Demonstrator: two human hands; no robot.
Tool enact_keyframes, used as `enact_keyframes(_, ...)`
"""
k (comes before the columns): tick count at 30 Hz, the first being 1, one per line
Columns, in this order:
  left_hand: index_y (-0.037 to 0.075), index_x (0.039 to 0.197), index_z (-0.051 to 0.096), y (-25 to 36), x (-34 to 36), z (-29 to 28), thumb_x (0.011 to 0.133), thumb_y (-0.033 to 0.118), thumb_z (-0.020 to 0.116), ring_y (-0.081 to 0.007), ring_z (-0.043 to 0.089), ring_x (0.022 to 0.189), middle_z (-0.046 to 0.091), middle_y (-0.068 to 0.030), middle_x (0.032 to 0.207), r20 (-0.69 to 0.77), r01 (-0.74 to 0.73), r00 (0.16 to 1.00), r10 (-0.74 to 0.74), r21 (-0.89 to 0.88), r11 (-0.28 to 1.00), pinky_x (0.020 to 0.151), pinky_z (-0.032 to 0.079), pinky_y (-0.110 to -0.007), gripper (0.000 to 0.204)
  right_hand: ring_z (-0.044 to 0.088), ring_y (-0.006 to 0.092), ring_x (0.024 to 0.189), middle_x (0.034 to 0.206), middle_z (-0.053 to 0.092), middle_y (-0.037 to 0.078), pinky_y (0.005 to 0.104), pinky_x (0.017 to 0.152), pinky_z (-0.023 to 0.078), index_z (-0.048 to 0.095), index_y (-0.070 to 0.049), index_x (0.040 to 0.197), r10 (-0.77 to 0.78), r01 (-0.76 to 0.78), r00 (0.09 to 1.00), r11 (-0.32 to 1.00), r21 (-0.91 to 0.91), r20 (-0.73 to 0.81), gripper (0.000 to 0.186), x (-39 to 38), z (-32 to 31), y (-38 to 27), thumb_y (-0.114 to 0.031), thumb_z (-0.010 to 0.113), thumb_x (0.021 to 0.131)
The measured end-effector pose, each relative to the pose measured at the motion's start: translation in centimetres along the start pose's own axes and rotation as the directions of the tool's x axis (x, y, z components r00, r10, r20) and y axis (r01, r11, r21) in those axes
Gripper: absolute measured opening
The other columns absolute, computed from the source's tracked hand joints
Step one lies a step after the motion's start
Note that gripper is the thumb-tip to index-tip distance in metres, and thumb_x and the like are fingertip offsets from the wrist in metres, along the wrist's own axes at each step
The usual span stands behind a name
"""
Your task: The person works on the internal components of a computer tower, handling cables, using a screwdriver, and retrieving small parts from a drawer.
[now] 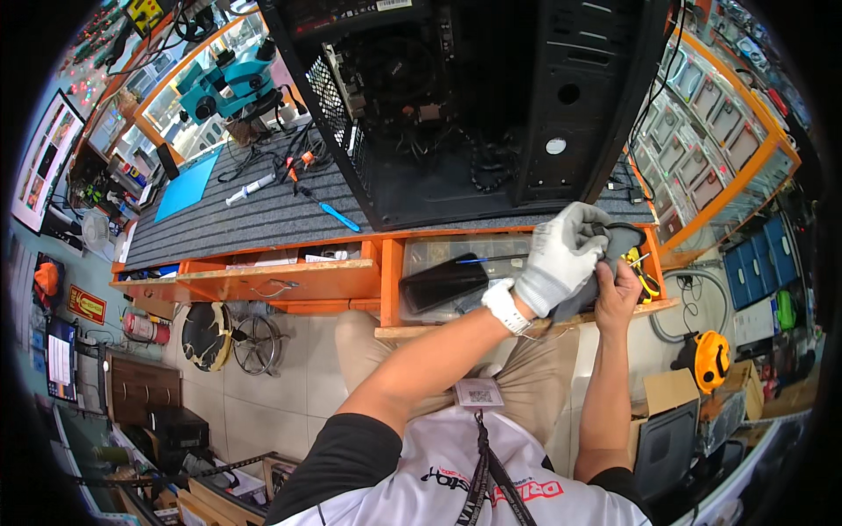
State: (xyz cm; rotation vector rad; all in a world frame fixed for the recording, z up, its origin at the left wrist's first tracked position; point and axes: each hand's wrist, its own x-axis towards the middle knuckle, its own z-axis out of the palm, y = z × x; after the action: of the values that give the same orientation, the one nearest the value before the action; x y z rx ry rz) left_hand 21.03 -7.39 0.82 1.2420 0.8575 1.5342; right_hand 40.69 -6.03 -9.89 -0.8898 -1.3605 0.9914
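Observation:
My left hand (561,254), in a white knit glove with a white watch at the wrist, reaches across to pinch the black edge of a dark grey pouch-like item (623,237). My bare right hand (614,298) grips the lower part of that item beside it. Both are over an open drawer (390,272) holding a black phone-like slab (443,280), a blue thin tool (469,261), clear compartments and yellow-handled pliers (647,285), partly hidden. Behind them stands an open black computer case (553,105) with cables and a fan inside.
The striped bench mat (289,219) holds a blue mat (184,188), syringe (248,188), blue-handled screwdriver (338,216) and teal microscope (228,83). Glass display case (693,140) at right; stool (206,337), yellow bag (710,359) and boxes (671,390) on the floor. Another drawer (289,285) is open.

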Motion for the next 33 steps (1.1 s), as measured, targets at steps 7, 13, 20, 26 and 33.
enact_keyframes(7, -0.006, 0.132, 0.066, 5.3, -2.6, -6.3, 0.102, -0.004, 0.080, -0.0198, 0.081, 0.100, 0.082, -0.0176, 0.113, -0.108, -0.205, 0.975, 0.196, -0.072, 0.976, 0.087, 0.069, -0.030, 0.033, 0.058, 0.0062, 0.078, 0.088, 0.072, -0.002, 0.0267, 0.068, 0.044, 0.083, 0.004, 0.101, 0.030, -0.078, 0.981, 0.967, 0.245, 0.194, 0.042, -1.3, 0.8, -3.1, -0.037, 0.088, 0.105)
enact_keyframes(13, -0.002, 0.136, 0.066, 13.8, -7.0, -14.2, 0.106, -0.006, 0.073, -0.0317, 0.084, 0.105, 0.082, -0.0214, 0.114, -0.479, -0.493, 0.721, 0.500, 0.152, 0.857, 0.088, 0.074, -0.036, 0.030, 0.066, 0.0186, 0.066, 0.075, 0.074, 0.009, 0.0348, 0.066, 0.049, 0.083, 0.004, 0.100, -0.287, 0.407, 0.871, 0.876, -0.260, 0.399, 0.028, 1.5, -1.6, -7.5, -0.024, 0.087, 0.101)
enact_keyframes(20, -0.002, 0.139, 0.063, 13.5, -10.6, -19.0, 0.107, -0.006, 0.070, -0.0239, 0.082, 0.104, 0.081, -0.0186, 0.120, -0.583, -0.436, 0.684, 0.440, 0.156, 0.886, 0.089, 0.073, -0.034, 0.032, 0.072, 0.0353, 0.074, 0.086, 0.075, 0.016, 0.0433, 0.070, 0.056, 0.080, 0.001, 0.102, -0.344, 0.560, 0.809, 0.699, -0.445, 0.477, 0.021, 3.9, -2.4, -8.3, -0.006, 0.089, 0.083)
enact_keyframes(26, -0.002, 0.128, 0.063, 9.5, -9.6, -15.6, 0.104, -0.004, 0.075, -0.0208, 0.081, 0.090, 0.080, -0.0166, 0.114, -0.509, -0.154, 0.833, 0.218, 0.165, 0.974, 0.083, 0.070, -0.033, 0.027, 0.069, 0.0158, 0.084, 0.091, 0.079, 0.011, 0.0368, 0.079, 0.056, 0.081, 0.005, 0.123, 0.035, -0.001, 0.998, 0.783, -0.622, 0.043, 0.039, 8.3, -9.5, -2.4, -0.031, 0.076, 0.110)
enact_keyframes(33, -0.005, 0.126, 0.064, 4.9, -6.9, -9.3, 0.102, -0.001, 0.083, -0.0209, 0.082, 0.098, 0.078, -0.0153, 0.112, -0.203, 0.020, 0.978, 0.041, 0.293, 0.956, 0.085, 0.069, -0.031, 0.031, 0.079, 0.0366, 0.104, 0.127, 0.081, 0.022, 0.0432, 0.094, 0.061, 0.076, -0.007, 0.147, -0.371, 0.157, 0.917, -0.004, -0.988, 0.147, 0.055, 11.1, -12.0, -4.2, -0.031, 0.087, 0.099)
